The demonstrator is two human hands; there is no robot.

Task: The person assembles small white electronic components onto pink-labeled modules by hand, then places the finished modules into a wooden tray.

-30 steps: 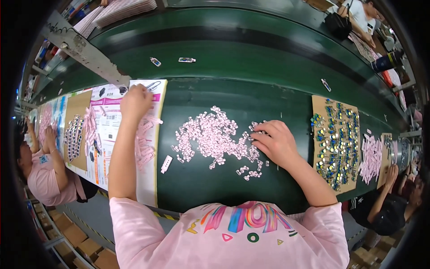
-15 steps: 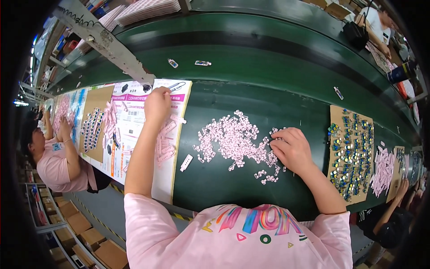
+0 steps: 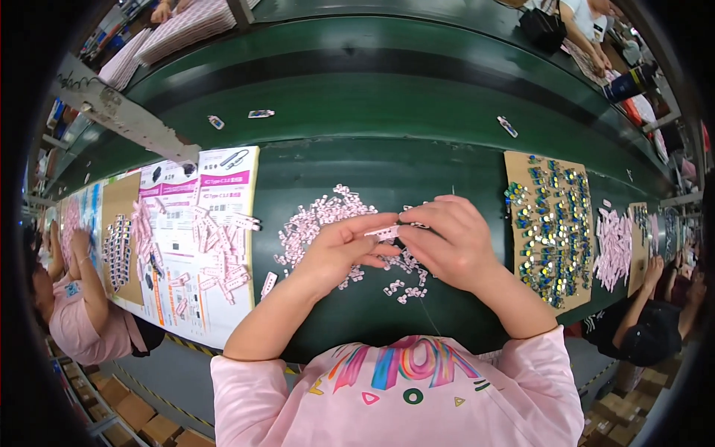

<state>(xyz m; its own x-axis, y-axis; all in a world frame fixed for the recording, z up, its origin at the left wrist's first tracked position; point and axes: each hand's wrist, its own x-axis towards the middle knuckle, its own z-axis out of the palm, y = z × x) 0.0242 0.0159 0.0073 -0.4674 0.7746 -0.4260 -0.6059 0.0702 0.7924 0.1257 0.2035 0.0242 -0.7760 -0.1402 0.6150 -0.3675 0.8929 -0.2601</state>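
In front of my chest, both hands meet over a heap of small pink plastic pieces (image 3: 316, 216). My left hand (image 3: 331, 253) is closed on a slim pink plastic casing (image 3: 381, 233) with a row of slots, held between thumb and fingers. At the casing's right end, my right hand (image 3: 456, 242) pinches a small pink piece, mostly hidden by the fingertips. More pink casings (image 3: 216, 249) lie scattered on a white printed board (image 3: 212, 328) to the left. A single casing (image 3: 269, 284) rests on the green belt between board and heap.
At right, a cardboard sheet (image 3: 511, 173) bears rows of small circuit boards (image 3: 551, 231), with a pile of pink casings (image 3: 613, 249) beyond. Several finished-looking pieces lie on the far green surface (image 3: 357, 97). A grey metal post (image 3: 126, 115) stands far left. Co-workers (image 3: 82, 313) sit on both sides.
My left hand has moved right from the casings on the board, now with one casing in it. My right hand has lifted from the heap's edge to meet it. The whole view has shifted.
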